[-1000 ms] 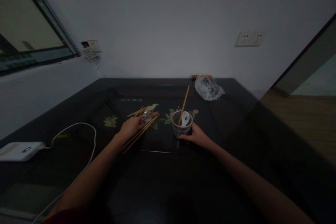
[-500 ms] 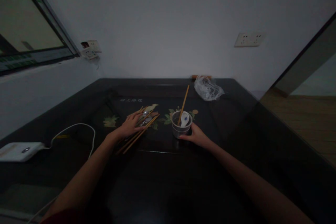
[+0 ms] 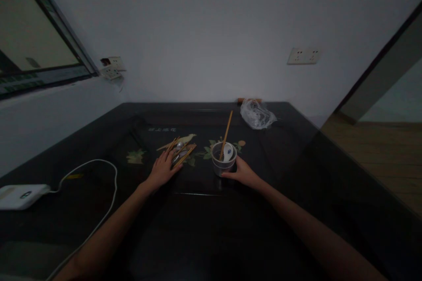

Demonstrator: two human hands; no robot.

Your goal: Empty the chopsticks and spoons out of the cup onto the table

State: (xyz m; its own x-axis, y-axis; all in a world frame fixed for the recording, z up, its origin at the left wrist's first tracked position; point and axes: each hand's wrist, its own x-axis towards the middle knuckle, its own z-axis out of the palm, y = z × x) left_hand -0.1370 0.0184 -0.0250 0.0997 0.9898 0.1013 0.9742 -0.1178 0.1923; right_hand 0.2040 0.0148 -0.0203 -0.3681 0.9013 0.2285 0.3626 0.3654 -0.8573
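Observation:
On the dark table, my left hand lies over a loose bunch of wooden chopsticks, its fingers stretched along one side and the thumb along the other. Metal spoons show among the sticks; the near ends of the bunch are hidden under the palm. My right hand is curled round the lower right side of a metal cup, which stands upright. Inside the cup, a chopstick leans up and to the right beside a white ceramic spoon with a blue mark.
A crumpled clear plastic bag lies near the back wall, in front of a brown stick-like object. To the left, a white power bank has a white cable looping across the table. Wall sockets are above the table.
My left hand has drawn slightly nearer to me along the chopsticks, and their near ends are now covered. My right hand stays on the cup. The view has shifted a little.

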